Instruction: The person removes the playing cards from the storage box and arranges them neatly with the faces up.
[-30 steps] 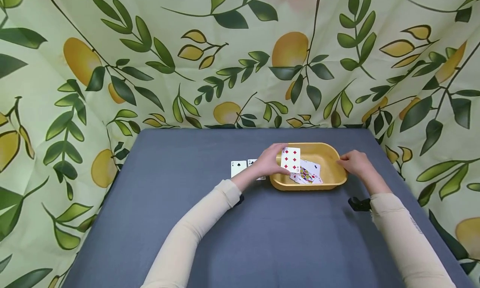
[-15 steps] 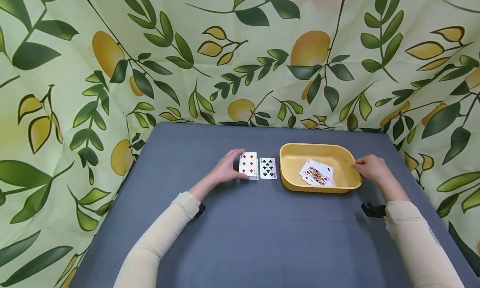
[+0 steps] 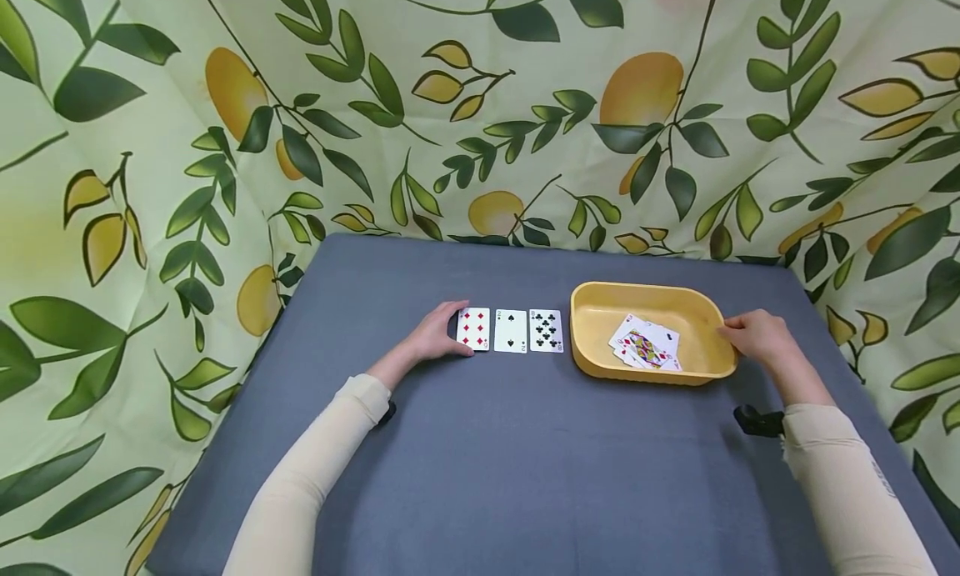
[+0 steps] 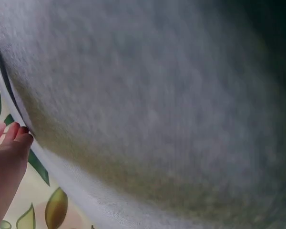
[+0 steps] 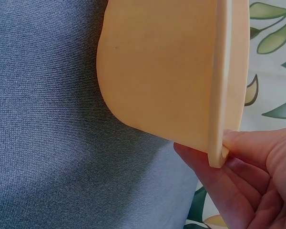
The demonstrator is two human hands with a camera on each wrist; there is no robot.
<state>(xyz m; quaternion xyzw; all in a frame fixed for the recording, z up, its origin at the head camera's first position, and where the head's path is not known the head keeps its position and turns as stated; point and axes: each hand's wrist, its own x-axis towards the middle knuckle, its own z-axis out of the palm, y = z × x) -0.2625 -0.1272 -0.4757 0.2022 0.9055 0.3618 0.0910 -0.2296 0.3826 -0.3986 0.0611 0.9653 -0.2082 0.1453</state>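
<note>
In the head view, my left hand (image 3: 431,334) holds a diamonds playing card (image 3: 473,329) face up at the table, thumb at its near edge and fingers at its far edge. Right of it lie a two of spades (image 3: 511,332) and a clubs card (image 3: 546,331), side by side in a row. My right hand (image 3: 763,341) pinches the right rim of a yellow tray (image 3: 581,343); the right wrist view shows thumb and fingers on either side of that rim. Several overlapping cards (image 3: 647,343), a face card among them, lie inside the tray. The left wrist view catches only part of the left hand (image 4: 9,162), no card.
A blue-grey cloth covers the table (image 3: 487,459). Behind it and at both sides hangs a curtain (image 3: 555,26) printed with leaves and fruit. The tray stands just right of the card row.
My left hand has carried the diamonds card leftward from over the tray, past the spades card, and down to the row's left end. The right hand keeps its grip on the tray rim.
</note>
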